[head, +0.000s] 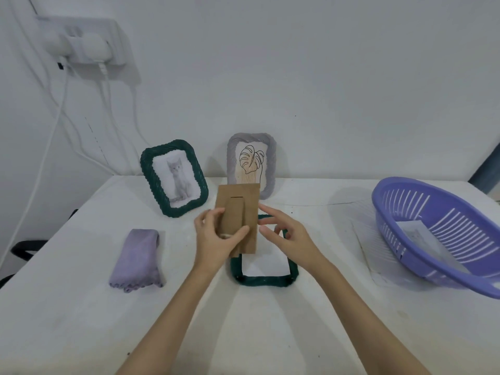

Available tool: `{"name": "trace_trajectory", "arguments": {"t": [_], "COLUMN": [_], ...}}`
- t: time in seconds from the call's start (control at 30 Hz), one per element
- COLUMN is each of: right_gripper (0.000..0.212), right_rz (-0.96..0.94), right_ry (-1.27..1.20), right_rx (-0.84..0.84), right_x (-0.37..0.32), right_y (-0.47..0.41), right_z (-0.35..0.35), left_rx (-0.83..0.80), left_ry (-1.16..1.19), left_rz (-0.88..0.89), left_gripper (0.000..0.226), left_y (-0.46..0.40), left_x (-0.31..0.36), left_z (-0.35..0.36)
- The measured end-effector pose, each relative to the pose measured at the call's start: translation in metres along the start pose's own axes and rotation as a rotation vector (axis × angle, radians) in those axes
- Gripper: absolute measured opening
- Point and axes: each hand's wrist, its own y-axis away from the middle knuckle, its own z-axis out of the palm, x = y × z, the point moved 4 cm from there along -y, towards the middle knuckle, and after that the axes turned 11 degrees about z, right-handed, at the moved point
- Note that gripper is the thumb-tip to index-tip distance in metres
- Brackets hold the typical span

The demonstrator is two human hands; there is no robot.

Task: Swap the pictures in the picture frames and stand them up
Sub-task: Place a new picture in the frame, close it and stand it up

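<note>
Left hand (pixel 216 236) gripping cardboard backing (pixel 239 212) above green frame (pixel 263 277), right hand (pixel 284 234) released beside backing's edge

White-covered table (pixel 81 320) stands flush against a plain white wall (pixel 297 63). Upper left on the wall: a white power strip (pixel 89 47) with plugs in it; several white cables (pixel 61 115) hang from it and run down past the table's left edge. A dark chair part (pixel 25 249) shows beyond that left edge. At far right, a dark vertical strip (pixel 487 169) where the wall ends. Light is even and soft, shadows faint.
</note>
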Motion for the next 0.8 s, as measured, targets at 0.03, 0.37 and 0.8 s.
{"name": "trace_trajectory", "arguments": {"t": [0.03, 0.37, 0.8], "right_gripper": [0.041, 0.056, 0.057], "right_rz": [-0.008, 0.206, 0.209], "right_ry": [0.001, 0.229, 0.313], "right_rx": [0.002, -0.107, -0.073], "right_x": [-0.001, 0.044, 0.059], "right_y": [-0.001, -0.004, -0.001], "right_z": [-0.001, -0.031, -0.027], "left_rx": [-0.058, -0.482, -0.526], "left_ry": [0.024, -0.027, -0.070], "left_rz": [-0.032, -0.105, -0.150], "left_gripper": [0.051, 0.047, 0.055], "left_y": [-0.001, -0.005, -0.003], "left_x": [0.002, -0.008, -0.019], "left_z": [0.006, 0.022, 0.028]}}
